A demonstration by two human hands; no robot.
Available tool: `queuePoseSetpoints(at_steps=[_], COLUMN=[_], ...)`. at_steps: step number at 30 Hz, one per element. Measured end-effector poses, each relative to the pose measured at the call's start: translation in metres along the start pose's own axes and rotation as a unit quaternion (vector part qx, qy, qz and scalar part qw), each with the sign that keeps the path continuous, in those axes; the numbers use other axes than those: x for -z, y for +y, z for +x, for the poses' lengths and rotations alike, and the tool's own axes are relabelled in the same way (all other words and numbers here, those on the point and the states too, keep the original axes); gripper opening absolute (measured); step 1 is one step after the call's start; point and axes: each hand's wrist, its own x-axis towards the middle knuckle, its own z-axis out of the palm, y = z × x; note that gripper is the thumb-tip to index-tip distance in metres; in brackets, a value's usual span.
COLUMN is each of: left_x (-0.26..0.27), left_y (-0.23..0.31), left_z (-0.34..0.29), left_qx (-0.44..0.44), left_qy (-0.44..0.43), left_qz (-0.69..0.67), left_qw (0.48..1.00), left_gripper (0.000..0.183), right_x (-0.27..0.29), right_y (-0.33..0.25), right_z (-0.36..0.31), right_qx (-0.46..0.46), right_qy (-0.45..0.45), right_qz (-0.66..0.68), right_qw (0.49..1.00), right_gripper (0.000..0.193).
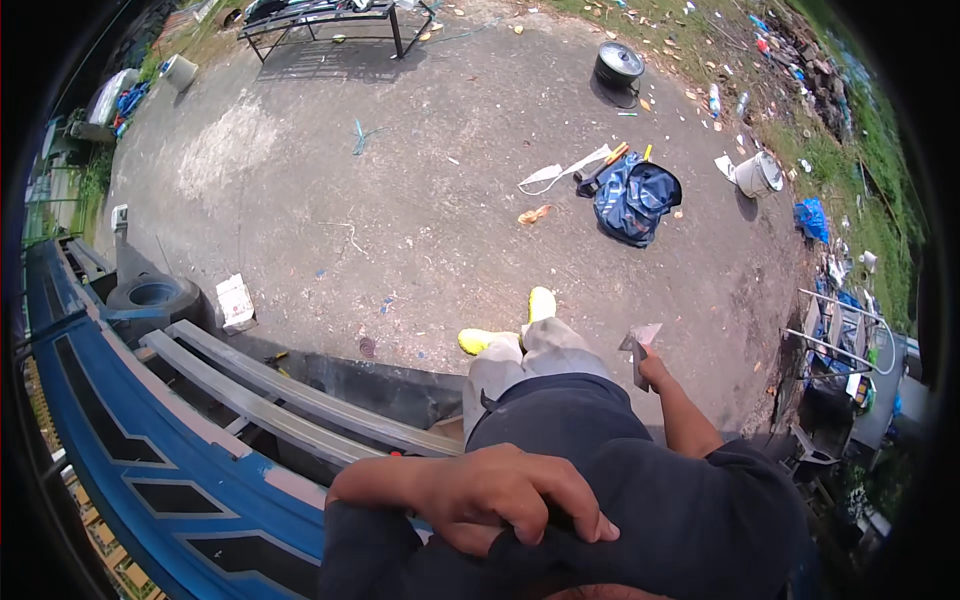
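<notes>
Left hand (520,497) closest, fingers half curled against a dark cloth shirt (560,425); whether it pinches the fabric, I cannot tell. Right hand (655,373) closed around a flat-bladed grey tool (640,363) with angular edges, held out at the person's right, above rough, stained concrete (430,220). Beyond lie a soft blue backpack (628,208), a white cylindrical bucket (752,180) and a round black pot (610,76) under a shiny lid (622,59); their contents are indistinct.
</notes>
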Motion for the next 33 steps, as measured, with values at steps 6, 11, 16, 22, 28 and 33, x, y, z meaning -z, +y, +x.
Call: queuePoseSetpoints(at_steps=[6, 11, 16, 22, 28, 33], left_x=[0.037, 0.018, 0.041, 0.038, 0.014, -0.034], left_y=[-0.087, -0.07, -0.047, -0.061, -0.064, -0.064], left_z=[0.019, 0.03, 0.052, 0.038, 0.04, 0.058], left_qx=[-0.301, -0.22, -0.113, -0.081, -0.068, -0.216], left_qy=[-0.046, 0.082, 0.125, 0.128, 0.14, 0.261], left_qz=[-0.141, -0.121, -0.018, 0.063, 0.09, 0.108], left_qw=[0.942, 0.964, 0.985, 0.986, 0.984, 0.935], left_gripper=[0.028, 0.04, 0.043, 0.041, 0.039, 0.039], right_x=[0.015, 0.033, 0.042, 0.052, 0.052, 0.052], right_y=[-0.017, -0.02, -0.035, -0.065, -0.062, -0.092], right_z=[0.045, 0.069, 0.077, 0.116, 0.124, 0.121], right_qx=[0.123, 0.175, 0.172, 0.249, 0.256, 0.295], right_qy=[0.015, -0.018, -0.053, -0.024, -0.017, -0.035], right_qz=[-0.097, -0.154, -0.163, -0.207, -0.186, -0.18], right_qw=[0.988, 0.972, 0.97, 0.946, 0.949, 0.938], right_gripper=[0.062, 0.051, 0.048, 0.064, 0.054, 0.052])
